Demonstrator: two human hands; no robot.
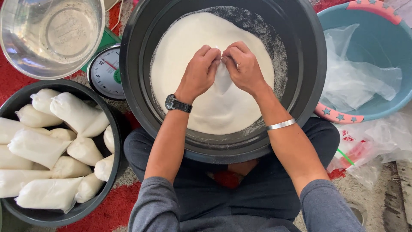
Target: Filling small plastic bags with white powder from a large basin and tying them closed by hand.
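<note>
Between the knees of the seated person sits a wide black tub, pulled close so both arms reach it without stretching. Over its middle the left hand and right hand meet, fingertips pinching the mouth of a small clear bag that hangs down between them over the white powder — both hands are closed on the plastic, thumbs and forefingers gripping opposite edges, seemingly to part or hold it open. Held right above the heap, anything that spills would fall back into the tub. A watch is on the left wrist, a silver bangle on the right.

On the person's left, just beside the tub, a second black basin holds filled, tied-off white bags, piled loosely. Beyond it a dial scale is wedged against the tub's rim, within easy reach, and a clear empty bowl stands farther out. On the right a blue basin holds loose plastic sheets — spare bags, by the look of it.
</note>
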